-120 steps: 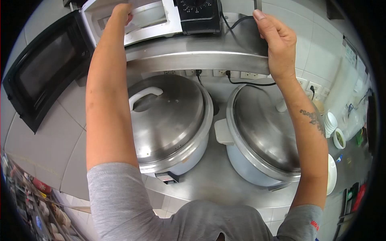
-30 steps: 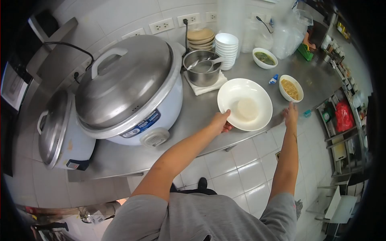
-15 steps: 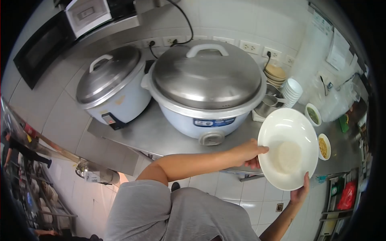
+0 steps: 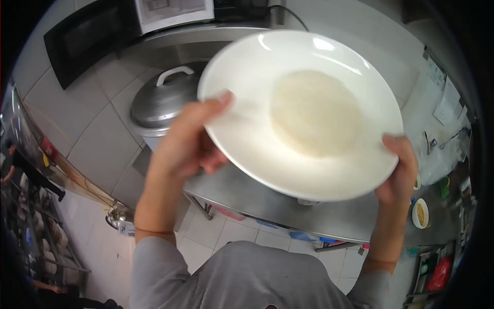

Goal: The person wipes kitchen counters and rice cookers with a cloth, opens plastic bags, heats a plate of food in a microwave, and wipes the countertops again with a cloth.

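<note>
Raised close to my head is a wide white dish (image 4: 239, 126), slightly tilted, with a round pale mound of what looks like rice (image 4: 316, 113) in its middle. My left hand (image 4: 188, 136) grips the left rim, thumb on top and fingers curled beneath. On the opposite rim, my right hand (image 4: 401, 167) holds on the same way. Motion blurs both the dish and the left fingers. Behind the dish, the large rice cooker is almost wholly hidden. The smaller rice cooker (image 4: 167, 100), its metal lid on, shows left of the dish.
A microwave (image 4: 175, 14) with its black door (image 4: 92, 41) swung open sits on a shelf above. The steel counter (image 4: 329, 221) runs below the dish. At right stand a small bowl of yellow food (image 4: 420, 213), plastic bags (image 4: 437, 154) and a red bag (image 4: 440, 273).
Both hands have lifted the dish up and leftward, toward my head, so it now covers the large rice cooker. The view has shifted, with more of the microwave visible.
</note>
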Action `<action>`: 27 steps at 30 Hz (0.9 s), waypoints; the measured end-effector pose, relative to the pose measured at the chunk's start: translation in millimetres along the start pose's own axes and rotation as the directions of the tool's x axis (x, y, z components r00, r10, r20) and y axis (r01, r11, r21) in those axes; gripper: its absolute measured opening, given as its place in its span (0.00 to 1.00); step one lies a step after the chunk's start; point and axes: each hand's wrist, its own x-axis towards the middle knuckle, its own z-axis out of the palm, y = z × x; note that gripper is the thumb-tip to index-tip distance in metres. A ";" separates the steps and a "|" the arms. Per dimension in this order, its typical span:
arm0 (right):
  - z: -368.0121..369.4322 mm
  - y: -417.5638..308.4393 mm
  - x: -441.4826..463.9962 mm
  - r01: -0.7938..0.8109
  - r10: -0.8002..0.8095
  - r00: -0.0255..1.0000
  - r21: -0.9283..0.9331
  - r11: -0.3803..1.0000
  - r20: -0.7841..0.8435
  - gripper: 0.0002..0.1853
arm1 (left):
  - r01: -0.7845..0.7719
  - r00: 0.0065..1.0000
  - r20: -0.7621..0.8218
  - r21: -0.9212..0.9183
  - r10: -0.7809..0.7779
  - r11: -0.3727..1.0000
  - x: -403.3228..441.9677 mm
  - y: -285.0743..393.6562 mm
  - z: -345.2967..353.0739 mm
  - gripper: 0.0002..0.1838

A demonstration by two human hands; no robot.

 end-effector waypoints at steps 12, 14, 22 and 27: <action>290.6 70.3 243.3 -0.182 0.182 0.843 -0.049 0.982 0.506 0.20 | -0.280 0.928 -0.148 0.328 0.342 0.902 70.4 166.4 -284.2 0.29; 321.9 86.3 285.3 -0.148 0.142 0.870 -0.025 0.989 0.473 0.22 | -0.291 0.695 -0.384 0.622 0.608 0.727 58.9 173.3 -291.7 0.29; 375.6 128.5 381.8 -0.210 0.186 0.961 0.104 0.972 0.205 0.24 | 0.431 -0.085 0.104 0.901 0.991 -0.057 -1.5 215.2 -419.1 0.30; 382.8 152.5 428.7 -0.059 0.051 0.988 0.055 0.997 0.145 0.24 | 0.144 0.125 -0.189 0.975 0.974 0.171 13.3 217.4 -437.6 0.36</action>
